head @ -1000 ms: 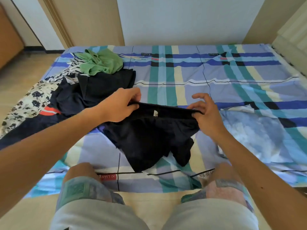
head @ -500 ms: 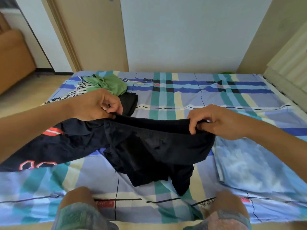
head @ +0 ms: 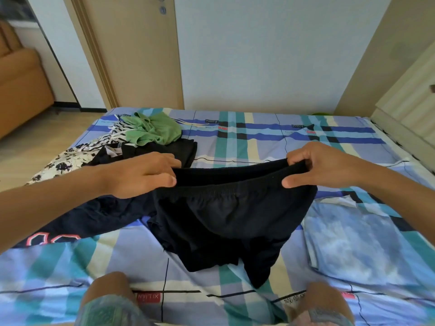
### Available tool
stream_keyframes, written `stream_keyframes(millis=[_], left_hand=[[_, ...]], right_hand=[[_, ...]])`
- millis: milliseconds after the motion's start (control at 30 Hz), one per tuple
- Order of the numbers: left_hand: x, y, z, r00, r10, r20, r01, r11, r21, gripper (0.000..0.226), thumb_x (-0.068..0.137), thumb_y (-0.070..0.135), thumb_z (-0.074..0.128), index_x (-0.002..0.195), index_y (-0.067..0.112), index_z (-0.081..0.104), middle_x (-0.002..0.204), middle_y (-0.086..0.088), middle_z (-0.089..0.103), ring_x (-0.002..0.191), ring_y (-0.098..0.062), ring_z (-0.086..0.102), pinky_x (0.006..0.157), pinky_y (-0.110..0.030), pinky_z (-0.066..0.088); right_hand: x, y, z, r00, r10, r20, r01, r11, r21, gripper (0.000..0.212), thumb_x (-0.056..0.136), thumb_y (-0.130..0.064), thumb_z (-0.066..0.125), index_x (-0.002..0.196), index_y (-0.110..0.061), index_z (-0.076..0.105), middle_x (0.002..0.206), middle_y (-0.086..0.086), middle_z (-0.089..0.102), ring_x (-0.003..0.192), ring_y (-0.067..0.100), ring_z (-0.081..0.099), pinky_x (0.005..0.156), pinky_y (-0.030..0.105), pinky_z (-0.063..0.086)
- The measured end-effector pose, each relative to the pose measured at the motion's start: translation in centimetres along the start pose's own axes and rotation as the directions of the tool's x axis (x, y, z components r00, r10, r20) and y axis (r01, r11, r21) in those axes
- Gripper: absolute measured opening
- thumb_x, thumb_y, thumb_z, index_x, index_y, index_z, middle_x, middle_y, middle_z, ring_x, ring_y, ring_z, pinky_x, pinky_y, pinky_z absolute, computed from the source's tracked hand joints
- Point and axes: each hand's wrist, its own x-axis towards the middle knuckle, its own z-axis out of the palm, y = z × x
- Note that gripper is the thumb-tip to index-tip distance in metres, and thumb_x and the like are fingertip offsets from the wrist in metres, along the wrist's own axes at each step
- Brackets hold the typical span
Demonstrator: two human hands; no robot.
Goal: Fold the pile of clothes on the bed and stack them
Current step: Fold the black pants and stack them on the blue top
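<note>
Since the earlier frame I log both hands raised and farther apart, stretching the waistband of the black elastic-waist shorts, whose legs trail on the blue-and-teal plaid bedsheet. Left hand pinches one waistband end between thumb and fingers; right hand has its fingers curled over the other end, thumb beneath. The crumpled green top lies on the pile, far left.

Head-worn view, forward and down, near bed
</note>
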Motion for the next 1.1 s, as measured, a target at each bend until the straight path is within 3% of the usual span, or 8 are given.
stream_keyframes(millis=[67,133,300,367,500,600,767,1100], left_hand=[[-0.2,0.2,0.6,1.0,0.011,-0.011,-0.011,1.0,0.007,0.034,0.092,0.061,0.051,0.079,0.038,0.072,0.122,-0.001,0.067,0.116,-0.011,0.055,0.106,-0.024,0.037],[0.1,0.2,1.3,0.985,0.063,-0.163,-0.059,0.998,0.024,0.036,0.091,0.059,0.058,0.082,0.03,0.076,0.096,0.001,0.071,0.097,-0.015,0.062,0.087,-0.036,0.05],[1.0,0.9,0.3,0.876,-0.082,-0.476,-0.027,0.976,-0.218,0.024,0.081,0.046,0.073,0.072,0.025,0.064,0.067,0.008,0.059,0.059,-0.005,0.054,0.056,-0.013,0.039],[1.6,1.1,-0.5,0.856,-0.136,-0.499,0.001,0.965,-0.261,0.023,0.081,0.035,0.079,0.086,0.028,0.058,0.081,0.016,0.06,0.07,-0.002,0.058,0.062,-0.007,0.04],[2.7,1.2,-1.5,0.875,-0.395,-0.279,0.307,0.899,-0.312,0.022,0.081,0.04,0.079,0.096,0.026,0.073,0.091,0.011,0.069,0.081,-0.005,0.062,0.075,-0.019,0.047],[3.7,1.9,-1.7,0.841,-0.534,-0.093,0.451,0.784,-0.427,0.023,0.085,0.039,0.076,0.084,0.016,0.073,0.07,-0.005,0.062,0.068,-0.018,0.058,0.06,-0.027,0.041],[5.0,4.1,-1.1,0.778,-0.627,-0.036,0.427,0.57,-0.702,0.025,0.092,0.026,0.069,0.076,0.012,0.057,0.038,0.013,0.046,0.033,0.001,0.047,0.033,-0.012,0.035],[5.3,8.8,0.7,0.85,-0.462,-0.253,0.14,0.661,-0.737,0.06,0.069,0.067,0.069,0.096,0.014,0.06,0.084,0.0,0.065,0.078,-0.015,0.063,0.076,-0.032,0.047]], right_hand=[[-0.3,0.3,-0.3,0.999,-0.002,-0.049,0.005,0.998,0.064,0.022,0.079,-0.041,0.078,0.064,-0.029,0.066,0.063,-0.011,0.055,0.057,0.005,0.053,0.056,0.014,0.041],[-0.4,0.4,-0.5,0.996,0.003,-0.086,0.012,0.984,0.176,0.008,0.082,-0.03,0.078,0.076,-0.027,0.073,0.076,-0.007,0.065,0.069,0.008,0.063,0.065,0.014,0.046],[0.5,1.2,-0.2,0.955,0.098,-0.279,0.005,0.938,0.346,0.009,0.086,-0.004,0.072,0.084,-0.003,0.063,0.072,0.011,0.059,0.068,0.014,0.058,0.066,0.026,0.044],[0.8,1.3,-0.4,0.946,0.142,-0.292,-0.014,0.916,0.401,0.016,0.086,0.002,0.069,0.094,-0.009,0.061,0.075,0.005,0.064,0.071,0.013,0.061,0.066,0.025,0.046],[1.6,0.8,-0.7,0.956,0.251,-0.152,-0.154,0.87,0.469,0.042,0.086,0.005,0.064,0.113,-0.027,0.067,0.099,0.002,0.075,0.093,0.015,0.07,0.078,0.024,0.051],[2.6,0.1,0.1,0.927,0.369,-0.065,-0.311,0.855,0.415,0.023,0.083,0.001,0.061,0.102,-0.009,0.071,0.102,0.011,0.074,0.1,0.027,0.069,0.08,0.031,0.052],[3.2,-2.5,2.2,0.907,0.419,0.03,-0.319,0.64,0.699,0.021,0.088,-0.009,0.067,0.108,-0.011,0.072,0.105,0.007,0.077,0.093,0.019,0.074,0.068,0.025,0.058],[4.1,-9.9,5.0,0.99,0.092,-0.104,0.013,0.685,0.728,0.037,0.087,0.006,0.062,0.121,-0.009,0.065,0.107,0.007,0.072,0.099,0.017,0.072,0.082,0.03,0.06]])
